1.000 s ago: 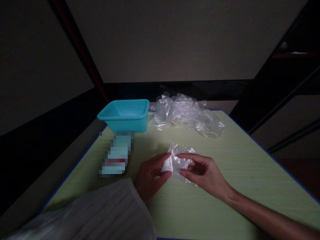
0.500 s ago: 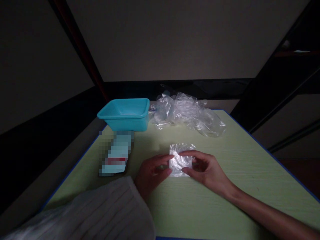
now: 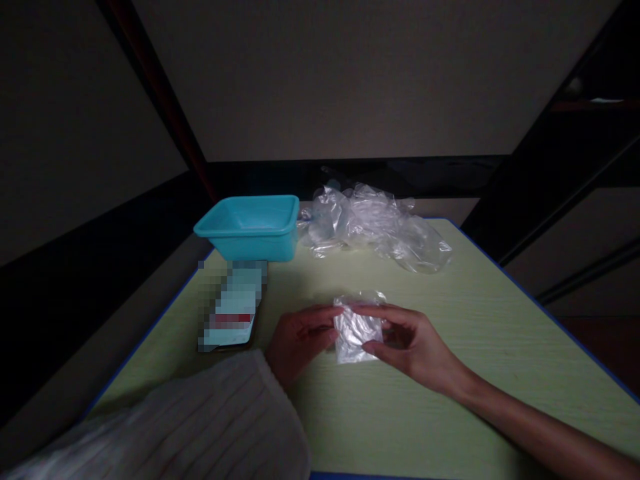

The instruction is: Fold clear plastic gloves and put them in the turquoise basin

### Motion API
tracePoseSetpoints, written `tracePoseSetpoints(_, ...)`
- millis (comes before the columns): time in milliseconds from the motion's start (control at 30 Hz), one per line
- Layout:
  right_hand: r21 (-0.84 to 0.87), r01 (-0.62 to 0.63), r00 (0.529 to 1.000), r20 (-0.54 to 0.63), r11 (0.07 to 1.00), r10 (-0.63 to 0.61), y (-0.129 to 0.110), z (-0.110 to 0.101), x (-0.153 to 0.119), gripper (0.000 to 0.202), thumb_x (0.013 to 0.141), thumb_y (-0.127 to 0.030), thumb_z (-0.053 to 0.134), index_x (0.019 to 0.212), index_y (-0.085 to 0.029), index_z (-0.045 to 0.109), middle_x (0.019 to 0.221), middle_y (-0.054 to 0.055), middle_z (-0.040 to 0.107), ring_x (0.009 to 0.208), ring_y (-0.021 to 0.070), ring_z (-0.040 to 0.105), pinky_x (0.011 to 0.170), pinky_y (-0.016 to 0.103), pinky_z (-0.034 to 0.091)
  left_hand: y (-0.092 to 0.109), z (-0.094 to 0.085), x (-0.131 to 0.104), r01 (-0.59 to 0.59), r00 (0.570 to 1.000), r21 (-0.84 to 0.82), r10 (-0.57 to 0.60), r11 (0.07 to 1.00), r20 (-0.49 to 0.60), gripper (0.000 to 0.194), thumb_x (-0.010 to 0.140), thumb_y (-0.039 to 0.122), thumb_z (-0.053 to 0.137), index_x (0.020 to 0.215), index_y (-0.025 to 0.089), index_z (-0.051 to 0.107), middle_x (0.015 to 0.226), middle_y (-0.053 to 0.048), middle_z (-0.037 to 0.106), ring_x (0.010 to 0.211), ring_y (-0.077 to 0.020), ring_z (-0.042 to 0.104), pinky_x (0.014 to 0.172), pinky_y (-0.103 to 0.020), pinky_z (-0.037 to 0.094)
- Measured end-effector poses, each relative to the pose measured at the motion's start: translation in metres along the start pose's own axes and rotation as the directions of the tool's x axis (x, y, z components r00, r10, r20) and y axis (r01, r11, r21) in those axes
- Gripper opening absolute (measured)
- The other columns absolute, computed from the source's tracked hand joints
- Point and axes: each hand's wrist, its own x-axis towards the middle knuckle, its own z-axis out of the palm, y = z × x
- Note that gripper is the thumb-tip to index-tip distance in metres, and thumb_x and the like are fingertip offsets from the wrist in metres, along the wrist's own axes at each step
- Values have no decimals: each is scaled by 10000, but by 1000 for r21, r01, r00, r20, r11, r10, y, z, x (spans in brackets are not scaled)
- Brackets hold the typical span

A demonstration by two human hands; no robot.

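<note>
Plastic packet (image 3: pixel 357 337), clear and creased, roughly square, is located over the near-middle part of the desk (image 3: pixel 450 427), between both hands. Whether it bears fully on the surface or is slightly raised cannot be determined.

Left hand (image 3: pixel 303 340): grasping the packet at its left side, index fingertip at the upper left corner, thumb tip at the left edge. Right hand (image 3: pixel 413 340): grasping the packet from the right, index finger across the upper edge, thumb pressed on the lower right face. The two index fingertips are close together.

A pale ribbed sleeve (image 3: pixel 200 427) covers the left forearm; the right forearm is bare.

Left of the packet, a phone (image 3: pixel 235 307) lies flat, its screen lit and its image pixelated. Just beyond it stands an upright turquoise tub (image 3: pixel 257 247). To the right of the tub, at the far edge, rests a loose heap of clear plastic bags (image 3: pixel 373 223). Blue trim borders the pale green desktop.
</note>
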Motion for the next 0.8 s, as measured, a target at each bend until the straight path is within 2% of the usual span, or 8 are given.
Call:
tracePoseSetpoints(133,18,8,1000,1,1000,-8,-2,1,0,413,656,-138,635,1058,-232,662,1060,77,654,669,111,572,583,239,474,2,-1,1,-6,1000,-31,6,1000,-4,293,609,162,709,901,163,724,780,-47,721,758,-184,647,708,-273,495)
tracePoseSetpoints(267,15,4,1000,5,1000,-4,-4,1,0,413,657,-129,623,1055,-230,662,1109,71,645,605,88,549,522,219,461,2,-3,1,-4,1000,-63,5,998,15,306,628,205,728,933,183,716,815,-48,716,800,-197,639,772,-302,479)
tracePoseSetpoints(400,-12,7,1000,1,1000,-7,-4,1,0,424,655,-124,618,1064,-227,659,1137,75,637,612,90,546,501,215,449,-1,-5,2,-14,1000,-47,15,999,5,349,641,249,740,982,186,700,847,-53,707,812,-199,633,790,-308,468)
tracePoseSetpoints(533,-32,0,1000,6,999,1,-3,1,0,432,658,-132,620,1079,-224,652,1111,81,648,536,71,489,458,207,415,1,-6,2,-23,1000,-27,22,999,-17,376,644,263,741,1006,177,688,825,-52,707,809,-195,635,766,-287,472)
tracePoseSetpoints(667,-31,-12,1000,-3,999,12,-3,0,0,407,662,-150,629,1062,-221,659,1100,78,652,565,85,506,478,215,428,7,-5,2,-62,994,7,62,998,-91,350,667,204,715,1014,178,683,855,-55,717,850,-191,640,744,-243,470)
tracePoseSetpoints(800,-69,-15,1000,-17,998,14,1,-2,0,412,659,-162,646,1066,-228,659,1082,77,656,602,102,527,508,227,446,12,-5,4,-185,962,-22,176,983,-207,333,683,172,694,1015,186,678,986,-72,701,915,-198,639,727,-221,472)
